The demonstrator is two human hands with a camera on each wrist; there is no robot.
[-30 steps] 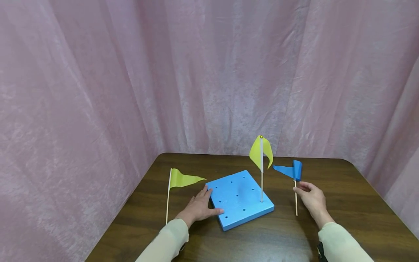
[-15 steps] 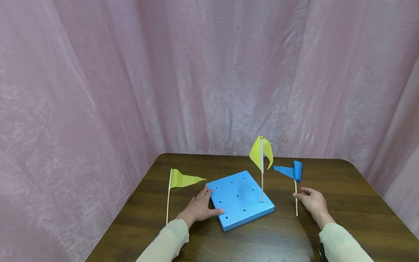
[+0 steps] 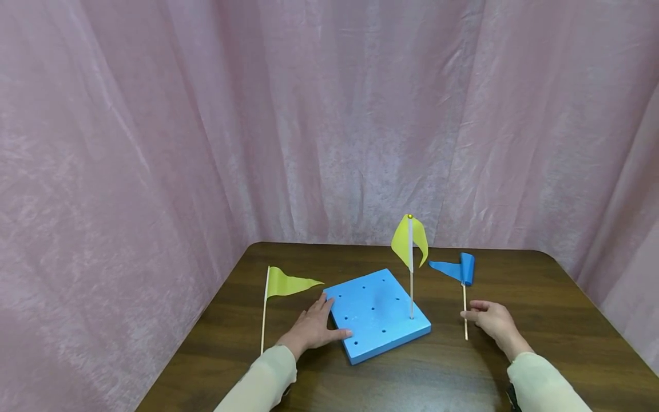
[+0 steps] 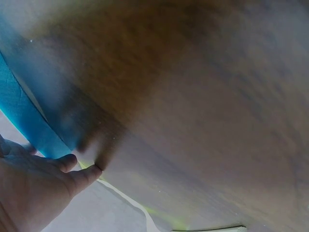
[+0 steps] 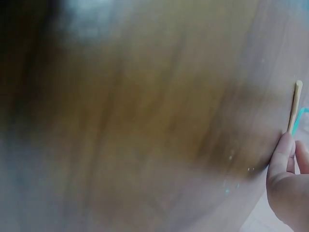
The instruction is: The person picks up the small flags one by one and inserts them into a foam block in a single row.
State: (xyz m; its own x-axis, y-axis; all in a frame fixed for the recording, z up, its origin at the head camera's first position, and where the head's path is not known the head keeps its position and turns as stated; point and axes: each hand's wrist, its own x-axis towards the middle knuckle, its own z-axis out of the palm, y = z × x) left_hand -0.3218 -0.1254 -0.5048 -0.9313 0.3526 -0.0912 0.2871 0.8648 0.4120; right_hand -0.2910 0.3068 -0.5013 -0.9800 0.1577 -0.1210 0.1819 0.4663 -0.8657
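A blue foam block (image 3: 378, 312) with several holes lies on the dark wooden table (image 3: 515, 286). One yellow flag (image 3: 410, 240) stands upright in a hole near the block's right edge. My left hand (image 3: 315, 325) rests flat against the block's left corner with straight fingers; the left wrist view shows that hand (image 4: 34, 188) beside the block's edge (image 4: 24, 116). A second yellow flag (image 3: 288, 282) lies on the table to the left of it. My right hand (image 3: 479, 316) pinches the thin stick of a blue flag (image 3: 455, 268) right of the block, and its fingertip (image 5: 285, 150) sits just below the stick's end (image 5: 295, 104).
Pink curtains (image 3: 329, 114) close the table in at the back and on both sides. The table's rounded back corners lie close to the cloth. Bare wood shows in front of the block and at the far right.
My right hand has slid down the blue flag's stick toward its near end. The left hand, the block and both yellow flags have stayed put.
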